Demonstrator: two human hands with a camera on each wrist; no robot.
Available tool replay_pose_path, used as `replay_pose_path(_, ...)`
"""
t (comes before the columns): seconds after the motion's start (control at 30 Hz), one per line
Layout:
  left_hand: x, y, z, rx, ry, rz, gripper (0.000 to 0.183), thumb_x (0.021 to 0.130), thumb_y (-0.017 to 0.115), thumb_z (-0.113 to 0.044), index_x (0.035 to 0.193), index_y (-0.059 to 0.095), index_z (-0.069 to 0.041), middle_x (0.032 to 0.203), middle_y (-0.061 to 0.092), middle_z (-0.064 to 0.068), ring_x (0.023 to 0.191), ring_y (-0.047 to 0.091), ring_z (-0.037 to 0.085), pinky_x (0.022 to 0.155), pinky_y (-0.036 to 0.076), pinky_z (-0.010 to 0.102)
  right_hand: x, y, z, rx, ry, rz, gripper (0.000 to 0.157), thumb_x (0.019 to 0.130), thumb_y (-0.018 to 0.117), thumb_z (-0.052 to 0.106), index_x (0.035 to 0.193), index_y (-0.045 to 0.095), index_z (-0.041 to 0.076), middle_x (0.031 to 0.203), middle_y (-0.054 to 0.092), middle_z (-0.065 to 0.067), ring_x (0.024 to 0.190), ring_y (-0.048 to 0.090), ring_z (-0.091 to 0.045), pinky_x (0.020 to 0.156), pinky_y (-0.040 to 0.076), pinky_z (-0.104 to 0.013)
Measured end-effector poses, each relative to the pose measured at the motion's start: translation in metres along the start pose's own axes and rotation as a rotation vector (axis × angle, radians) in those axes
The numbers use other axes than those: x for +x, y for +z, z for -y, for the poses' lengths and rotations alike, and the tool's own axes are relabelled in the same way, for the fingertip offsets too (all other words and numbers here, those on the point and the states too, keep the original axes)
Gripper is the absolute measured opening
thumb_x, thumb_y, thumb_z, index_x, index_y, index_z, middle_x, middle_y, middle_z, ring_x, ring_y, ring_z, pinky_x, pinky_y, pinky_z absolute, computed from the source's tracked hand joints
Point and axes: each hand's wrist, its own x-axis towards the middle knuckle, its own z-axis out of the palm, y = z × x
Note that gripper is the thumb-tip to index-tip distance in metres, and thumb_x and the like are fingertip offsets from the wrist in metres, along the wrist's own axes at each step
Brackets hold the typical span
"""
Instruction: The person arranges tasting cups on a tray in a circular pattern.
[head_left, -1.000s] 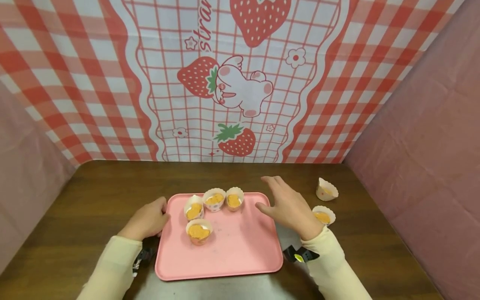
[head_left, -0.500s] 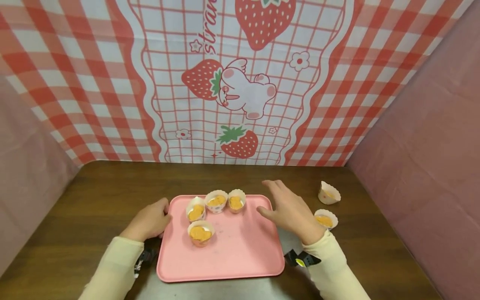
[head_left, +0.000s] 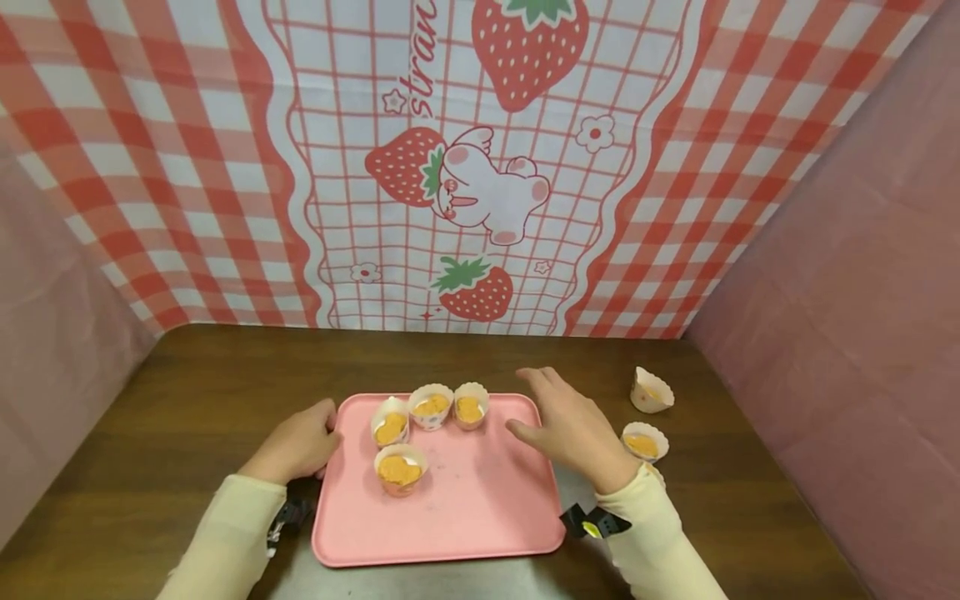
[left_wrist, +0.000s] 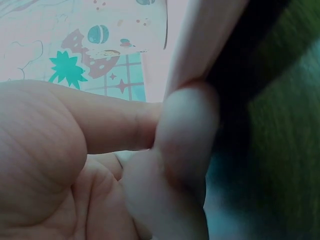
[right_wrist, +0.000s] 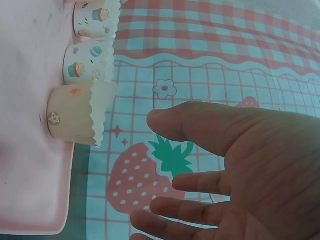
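Observation:
In the head view my left hand [head_left: 297, 442] grips the left edge of a pink tray [head_left: 480, 517]; the left wrist view has the thumb and curled fingers meeting on its rim. Several patterned paper baking cups with yellow-orange filling stand on the tray. One cup [head_left: 401, 471] is nearest the front, another [head_left: 390, 423] is behind it, and two more, a middle cup [head_left: 431, 406] and a right cup [head_left: 471, 407], line the back edge. Over the tray's right side hovers my right hand [head_left: 573, 425], thumb and fingers spread, holding nothing.
Two more filled paper cups stand on the wooden table [head_left: 225, 375] to the right: a tilted-looking far cup [head_left: 651, 390] and a nearer cup [head_left: 643, 442] beside my right wrist. A strawberry-print cloth [head_left: 480, 208] hangs behind the table, and pink cloth walls flank both sides.
The whole head view shifts slightly. Both hands, the tray and the cups keep practically the same places relative to one another.

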Motion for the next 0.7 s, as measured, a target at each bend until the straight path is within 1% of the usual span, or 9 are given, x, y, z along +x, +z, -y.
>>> replay_pose_path(0.1, -0.001, 0.000, 0.001, -0.007, -0.003, 0.001, 0.009, 0.096, 0.057, -0.012, 0.091, 0.050, -0.007, 0.059, 0.056, 0.005, 0.051, 0.056, 0.018, 0.052, 0.042, 0.032, -0.001, -0.002, -0.001, -0.006, 0.003, 0.015, 0.068, 0.088, 0.079, 0.039, 0.145, 0.053, 0.014, 0.138, 0.058, -0.007, 0.109, 0.066, -0.026, 0.079, 0.056, -0.053)
replay_pose_path(0.2, -0.001, 0.001, 0.001, -0.009, -0.003, 0.001, 0.009, 0.096, 0.056, -0.012, 0.091, 0.051, -0.007, 0.059, 0.056, 0.005, 0.051, 0.056, 0.018, 0.052, 0.042, 0.032, 0.000, -0.008, -0.006, -0.032, 0.003, 0.017, 0.067, 0.088, 0.079, 0.039, 0.144, 0.053, 0.012, 0.137, 0.059, -0.008, 0.109, 0.066, -0.027, 0.080, 0.056, -0.053)
replay_pose_path(0.4, 0.000, 0.001, 0.002, -0.016, -0.011, 0.015, 0.008, 0.097, 0.056, -0.012, 0.093, 0.051, -0.006, 0.060, 0.057, 0.005, 0.051, 0.056, 0.018, 0.052, 0.043, 0.032, 0.004, -0.034, -0.028, -0.088, 0.014, 0.022, 0.066, 0.089, 0.078, 0.038, 0.142, 0.055, 0.007, 0.135, 0.060, -0.014, 0.114, 0.065, -0.030, 0.085, 0.055, -0.053)
replay_pose_path(0.47, 0.000, 0.002, 0.001, -0.022, -0.017, 0.020, 0.008, 0.097, 0.055, -0.012, 0.093, 0.051, -0.006, 0.061, 0.057, 0.006, 0.051, 0.056, 0.018, 0.051, 0.043, 0.032, 0.006, -0.043, -0.038, -0.095, 0.031, 0.046, 0.066, 0.089, 0.078, 0.038, 0.142, 0.055, 0.006, 0.135, 0.060, -0.016, 0.116, 0.065, -0.032, 0.089, 0.054, -0.054)
replay_pose_path(0.57, 0.001, 0.002, 0.001, -0.027, -0.012, 0.024, 0.008, 0.097, 0.055, -0.012, 0.093, 0.051, -0.006, 0.061, 0.057, 0.006, 0.051, 0.056, 0.018, 0.051, 0.043, 0.032, 0.007, -0.053, -0.055, -0.110, 0.088, 0.096, 0.067, 0.090, 0.077, 0.040, 0.142, 0.055, 0.005, 0.137, 0.060, -0.018, 0.119, 0.064, -0.035, 0.093, 0.052, -0.056)
replay_pose_path(0.7, 0.000, 0.002, 0.000, -0.028, -0.010, 0.032, 0.008, 0.097, 0.055, -0.011, 0.094, 0.050, -0.006, 0.062, 0.057, 0.007, 0.052, 0.056, 0.019, 0.051, 0.043, 0.032, 0.005, -0.061, -0.077, -0.149, 0.168, 0.204, 0.070, 0.090, 0.076, 0.045, 0.142, 0.055, 0.003, 0.139, 0.059, -0.022, 0.123, 0.061, -0.041, 0.096, 0.050, -0.061)
